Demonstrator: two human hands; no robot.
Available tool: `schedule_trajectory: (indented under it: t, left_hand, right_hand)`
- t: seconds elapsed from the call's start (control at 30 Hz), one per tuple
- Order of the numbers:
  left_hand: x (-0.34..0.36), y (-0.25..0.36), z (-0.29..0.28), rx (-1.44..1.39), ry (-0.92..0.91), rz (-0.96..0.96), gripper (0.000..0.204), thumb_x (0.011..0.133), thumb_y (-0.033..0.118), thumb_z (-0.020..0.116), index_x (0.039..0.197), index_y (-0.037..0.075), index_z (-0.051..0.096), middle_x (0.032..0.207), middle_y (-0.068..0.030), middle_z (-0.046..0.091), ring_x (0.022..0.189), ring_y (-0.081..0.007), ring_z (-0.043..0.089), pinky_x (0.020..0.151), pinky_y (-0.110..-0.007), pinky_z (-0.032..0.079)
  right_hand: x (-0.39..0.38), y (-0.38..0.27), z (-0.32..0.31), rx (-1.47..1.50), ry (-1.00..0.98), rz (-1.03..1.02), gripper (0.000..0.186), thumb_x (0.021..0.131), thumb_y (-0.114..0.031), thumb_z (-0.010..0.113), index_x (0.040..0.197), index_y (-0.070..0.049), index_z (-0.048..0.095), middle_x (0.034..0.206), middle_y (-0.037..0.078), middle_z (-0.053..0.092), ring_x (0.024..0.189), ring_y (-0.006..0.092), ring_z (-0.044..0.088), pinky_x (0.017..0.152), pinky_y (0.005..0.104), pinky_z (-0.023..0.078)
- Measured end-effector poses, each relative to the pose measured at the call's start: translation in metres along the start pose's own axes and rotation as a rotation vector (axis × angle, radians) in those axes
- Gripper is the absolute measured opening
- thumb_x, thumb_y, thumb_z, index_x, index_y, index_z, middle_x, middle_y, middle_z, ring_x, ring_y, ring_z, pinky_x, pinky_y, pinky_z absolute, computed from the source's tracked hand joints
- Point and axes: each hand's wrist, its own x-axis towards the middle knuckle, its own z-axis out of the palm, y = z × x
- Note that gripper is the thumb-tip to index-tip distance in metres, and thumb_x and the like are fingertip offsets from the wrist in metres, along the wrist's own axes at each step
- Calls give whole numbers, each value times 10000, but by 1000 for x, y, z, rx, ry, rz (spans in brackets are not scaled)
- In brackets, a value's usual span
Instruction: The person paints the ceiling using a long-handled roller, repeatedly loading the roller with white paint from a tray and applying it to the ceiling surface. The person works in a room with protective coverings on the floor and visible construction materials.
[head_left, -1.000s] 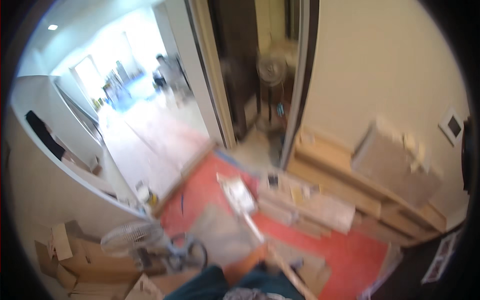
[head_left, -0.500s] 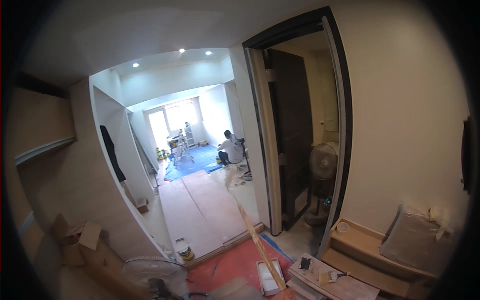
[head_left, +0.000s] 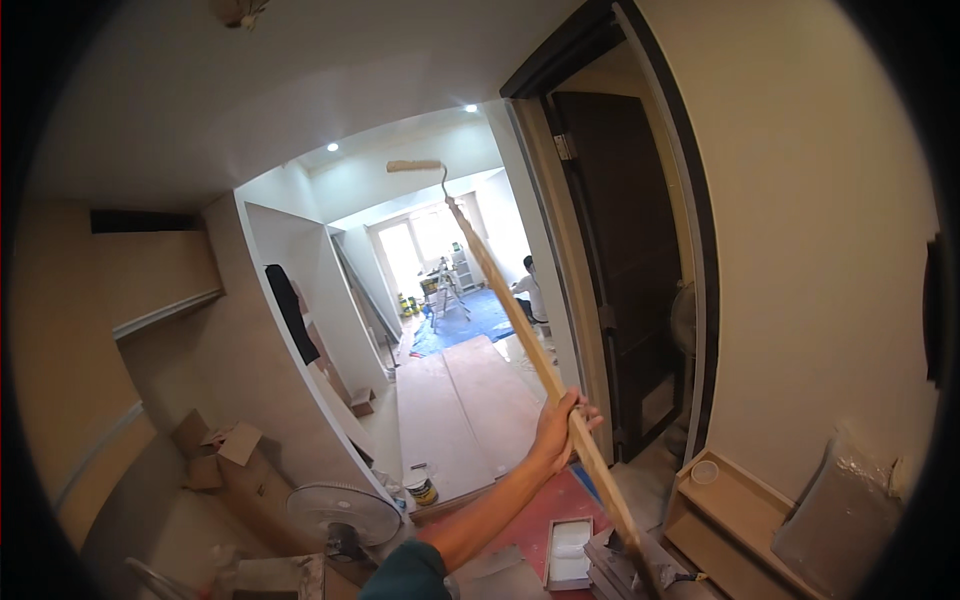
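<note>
My left hand (head_left: 560, 428) is closed round a long wooden pole (head_left: 505, 300), its forearm and teal sleeve rising from the bottom edge. A paint roller with a cream cover (head_left: 412, 166) is fixed to the pole's far end by a bent metal frame, held aloft against the background of the bright room. The pole's lower part runs out toward the bottom right; my right hand is out of sight. Below lies a rectangular paint tray (head_left: 570, 552) with white inside, on red floor covering (head_left: 500, 535), beside stacked boards.
A person (head_left: 532, 300) crouches in the far room near a stepladder (head_left: 444, 297) and blue sheeting. Pinkish boards (head_left: 430, 400) cover the passage floor. A pedestal fan (head_left: 335, 510), open cardboard boxes (head_left: 225, 470) and a paint can (head_left: 421, 490) are left; a dark door (head_left: 620, 250) and wooden shelf unit (head_left: 730, 500) are right.
The roller has risen from low at the tray to high up in front of me. My view has tilted up toward the ceiling, and my left hand now shows clearly on the pole.
</note>
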Motion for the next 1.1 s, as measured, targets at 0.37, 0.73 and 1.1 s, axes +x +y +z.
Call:
schedule_trajectory:
  t: [0.37, 0.73, 1.1]
  left_hand:
    - [70, 29, 107, 478, -205, 50, 466, 1028, 286, 538, 1385, 126, 286, 1082, -93, 522, 997, -263, 656, 825, -478, 593]
    - [96, 42, 169, 718, -389, 165, 759, 1008, 290, 572, 1577, 205, 77, 1305, -112, 507, 1157, -280, 619, 839, -473, 616]
    - [112, 40, 165, 601, -396, 32, 786, 998, 314, 599, 1588, 183, 97, 1445, -104, 465, 1270, -257, 526, 982, -513, 538]
  right_hand:
    - [150, -37, -131, 434, 183, -568, 434, 959, -292, 610, 1269, 10, 567, 1074, 205, 671, 899, 297, 670, 765, 404, 537]
    - [220, -102, -269, 1079, -223, -306, 353, 903, -102, 590, 1235, -36, 489, 736, 19, 537, 558, 78, 502, 484, 245, 415]
    - [295, -143, -303, 967, -125, -539, 447, 934, -140, 589, 1351, -23, 476, 724, 17, 545, 579, 87, 510, 515, 277, 433]
